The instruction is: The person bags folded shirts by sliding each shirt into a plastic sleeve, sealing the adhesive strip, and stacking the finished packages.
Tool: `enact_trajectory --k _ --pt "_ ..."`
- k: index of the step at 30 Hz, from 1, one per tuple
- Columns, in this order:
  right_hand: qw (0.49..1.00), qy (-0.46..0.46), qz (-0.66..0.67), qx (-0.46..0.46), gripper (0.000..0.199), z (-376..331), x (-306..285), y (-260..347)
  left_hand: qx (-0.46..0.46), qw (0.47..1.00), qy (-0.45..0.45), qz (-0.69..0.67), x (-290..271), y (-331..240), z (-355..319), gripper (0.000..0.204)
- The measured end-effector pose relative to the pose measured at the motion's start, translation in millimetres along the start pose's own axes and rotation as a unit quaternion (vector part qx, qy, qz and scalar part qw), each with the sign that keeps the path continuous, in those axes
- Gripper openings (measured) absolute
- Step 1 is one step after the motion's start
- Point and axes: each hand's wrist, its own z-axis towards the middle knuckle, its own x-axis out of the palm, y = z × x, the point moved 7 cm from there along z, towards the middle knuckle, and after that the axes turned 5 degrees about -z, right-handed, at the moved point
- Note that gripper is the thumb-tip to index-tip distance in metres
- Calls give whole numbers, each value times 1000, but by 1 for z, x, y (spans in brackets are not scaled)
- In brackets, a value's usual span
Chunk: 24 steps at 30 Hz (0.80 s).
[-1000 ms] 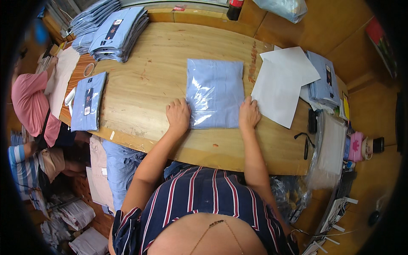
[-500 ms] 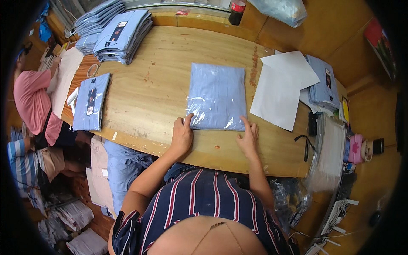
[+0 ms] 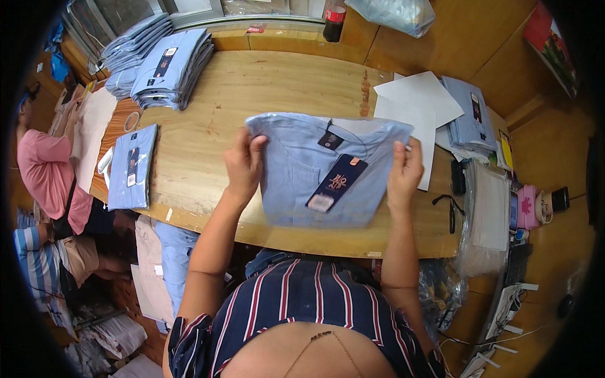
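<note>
Between my two hands a folded light-blue shirt in a clear plastic bag (image 3: 283, 170) is held up over the table, its neck end away from me. A dark hang tag (image 3: 337, 183) on a thin cord shows through the plastic, with a small dark neck label above it. My left hand (image 3: 244, 160) grips the bag's far left corner, thumb on top. At the far right corner my right hand (image 3: 405, 170) pinches the edge in the same way. The fingers under the bag are hidden.
Stacked bagged blue shirts (image 3: 170, 69) stand at the far left, with a single bagged shirt (image 3: 132, 170) and a tape roll (image 3: 131, 121) nearer. White paper sheets (image 3: 416, 97) and more bagged shirts (image 3: 469, 113) lie right. A dark drink bottle (image 3: 334, 22) stands at the back. Someone in pink (image 3: 47, 160) is at left.
The bagged shirt lay plain side up on the table; now it is lifted, turned over and tag side up. Both hands have moved from its near corners to its far corners.
</note>
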Motion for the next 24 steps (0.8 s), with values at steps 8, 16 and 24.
enact_trajectory --k 8,16,24 --pt "927 95 -362 30 37 -39 64 -69 -56 937 163 305 70 61 -71 45" --pt "877 210 -431 29 48 -75 122 -69 -99 897 293 316 133 45 -103 47" --pt "869 255 -420 53 50 -76 127 -75 -129 877 330 325 136 50 -104 47"
